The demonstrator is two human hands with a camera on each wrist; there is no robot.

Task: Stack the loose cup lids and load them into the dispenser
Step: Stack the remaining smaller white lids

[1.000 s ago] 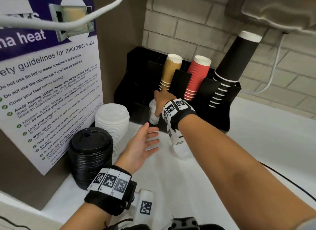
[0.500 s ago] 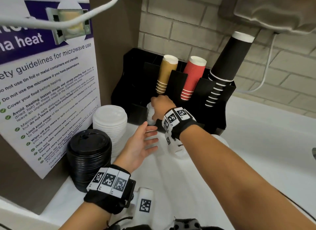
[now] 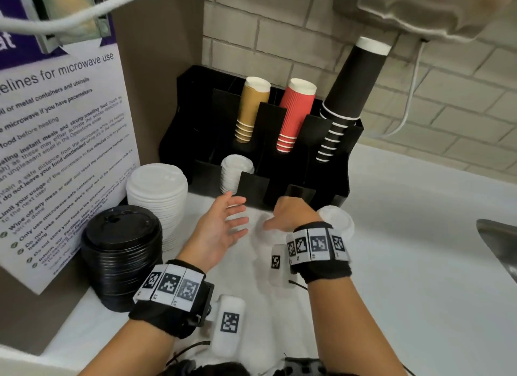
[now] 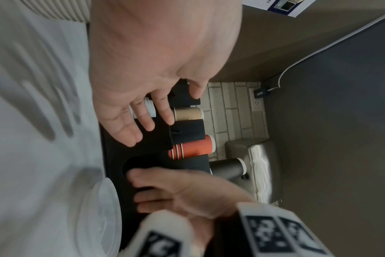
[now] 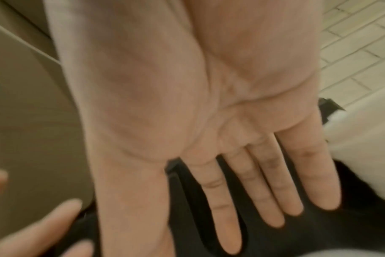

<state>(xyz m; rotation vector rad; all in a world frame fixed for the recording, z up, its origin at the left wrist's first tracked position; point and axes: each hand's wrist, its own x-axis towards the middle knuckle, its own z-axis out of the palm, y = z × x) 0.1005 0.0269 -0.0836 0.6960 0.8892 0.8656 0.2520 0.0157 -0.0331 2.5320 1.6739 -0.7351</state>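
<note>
The black plastic countertop dispenser [image 3: 333, 185] already holds a small stack of white lids [image 3: 236, 174] in a front slot. Tall white [image 3: 156, 199] and black lid stacks [image 3: 121, 252] wait beside it, so most loading seems left. Left hand [image 3: 218, 230] and right hand [image 3: 291, 213] hover spread, holding nothing.

Pale brick wall [image 3: 279, 39], white counter [image 3: 419, 263], brown panel [image 3: 156, 67] with microwave poster [image 3: 56, 151] (purple header)

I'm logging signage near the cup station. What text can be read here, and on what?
On the poster:
"...elines for microwave use"
"...or metal containers and utensils"
"do not leave your food unattended"
"Wipe off any mess or spill"
Its smaller lines and bottom lines are too small or blurred to read.
Wristbands: square code markers only, tiny characters unreadable.
Cups and lids: no text visible.
</note>
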